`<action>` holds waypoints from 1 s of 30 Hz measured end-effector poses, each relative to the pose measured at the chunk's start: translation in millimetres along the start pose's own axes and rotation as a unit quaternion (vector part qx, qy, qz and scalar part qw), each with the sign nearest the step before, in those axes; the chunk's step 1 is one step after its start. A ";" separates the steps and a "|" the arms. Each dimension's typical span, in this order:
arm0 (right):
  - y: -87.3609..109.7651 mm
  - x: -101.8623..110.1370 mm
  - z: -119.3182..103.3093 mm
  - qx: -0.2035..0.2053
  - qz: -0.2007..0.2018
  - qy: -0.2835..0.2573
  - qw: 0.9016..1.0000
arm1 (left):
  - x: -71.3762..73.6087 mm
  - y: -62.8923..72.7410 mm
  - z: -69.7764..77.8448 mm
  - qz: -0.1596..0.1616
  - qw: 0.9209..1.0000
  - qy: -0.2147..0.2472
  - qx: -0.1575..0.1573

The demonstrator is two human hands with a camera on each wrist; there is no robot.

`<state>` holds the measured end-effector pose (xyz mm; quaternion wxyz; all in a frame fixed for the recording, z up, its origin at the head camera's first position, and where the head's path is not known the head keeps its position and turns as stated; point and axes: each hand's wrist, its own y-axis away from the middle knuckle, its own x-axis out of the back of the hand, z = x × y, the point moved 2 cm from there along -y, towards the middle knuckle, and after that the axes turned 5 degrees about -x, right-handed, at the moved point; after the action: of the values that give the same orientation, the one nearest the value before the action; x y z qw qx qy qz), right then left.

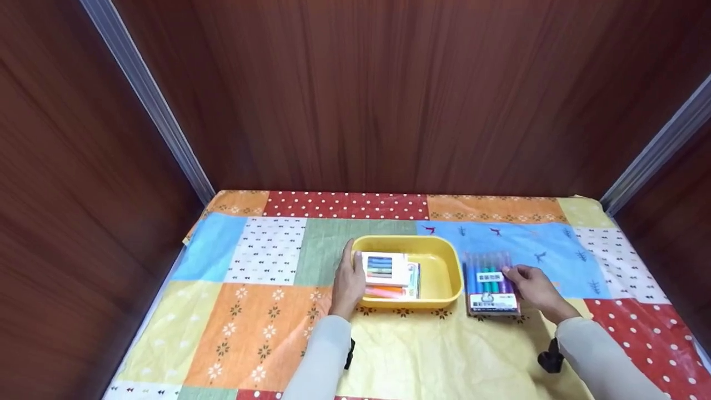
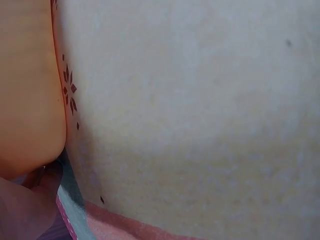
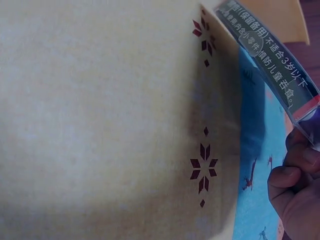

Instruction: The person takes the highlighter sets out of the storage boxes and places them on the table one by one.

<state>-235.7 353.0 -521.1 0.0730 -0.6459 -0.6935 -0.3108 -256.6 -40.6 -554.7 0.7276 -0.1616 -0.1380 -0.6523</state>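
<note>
A yellow plastic basket (image 1: 439,303) sits on the patterned cloth. My left hand (image 1: 349,280) holds its left end, with the thumb at the rim and the fingers along the outer wall; in the left wrist view the basket wall (image 2: 30,90) fills the left edge. Inside, a white box (image 1: 400,269) with colored sticks printed or showing on it lies over another pack (image 1: 389,291) with orange and pink pieces. My right hand (image 1: 536,289) pinches the right edge of a clear pack of colored pens (image 1: 489,280), beside the basket's right end. Its lower edge (image 3: 270,55) carries printed text.
A patchwork-print cloth (image 1: 266,333) covers the table. Brown wood-look panels (image 1: 355,100) rise behind and on both sides, with metal corner strips (image 1: 155,105) between them. The basket's right half shows its bare yellow floor (image 1: 436,275).
</note>
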 end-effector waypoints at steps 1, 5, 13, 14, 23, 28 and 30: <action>0.2 0.3 0.9 -0.001 0.000 -0.001 1.000 | -0.6 -0.3 0.5 -0.004 1.000 0.000 -0.002; 1.0 0.9 2.9 -0.004 0.006 0.002 1.000 | -1.5 -2.1 2.0 -0.021 1.000 0.005 -0.002; -1.3 -3.2 5.2 -0.004 0.014 0.016 1.000 | 4.9 -5.7 6.2 -0.031 0.999 -0.020 0.006; -1.8 -3.3 5.9 -0.003 0.016 0.022 1.000 | 5.0 -6.7 7.3 -0.029 0.999 -0.021 0.003; -6.6 -10.4 6.4 0.008 0.029 0.056 0.998 | 1.0 -6.8 4.2 -0.002 0.999 -0.040 -0.016; -5.4 -9.7 7.0 0.020 0.036 0.104 0.994 | -2.1 -4.6 1.7 0.004 0.999 -0.037 -0.011; -5.2 -7.4 7.2 0.024 0.040 0.126 0.991 | -2.6 -6.1 3.5 0.005 0.999 -0.037 -0.018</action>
<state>-237.2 350.7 -532.3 0.1877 -0.6266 -0.6597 -0.3702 -262.9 -37.5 -552.3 0.7223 -0.1991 -0.1521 -0.6445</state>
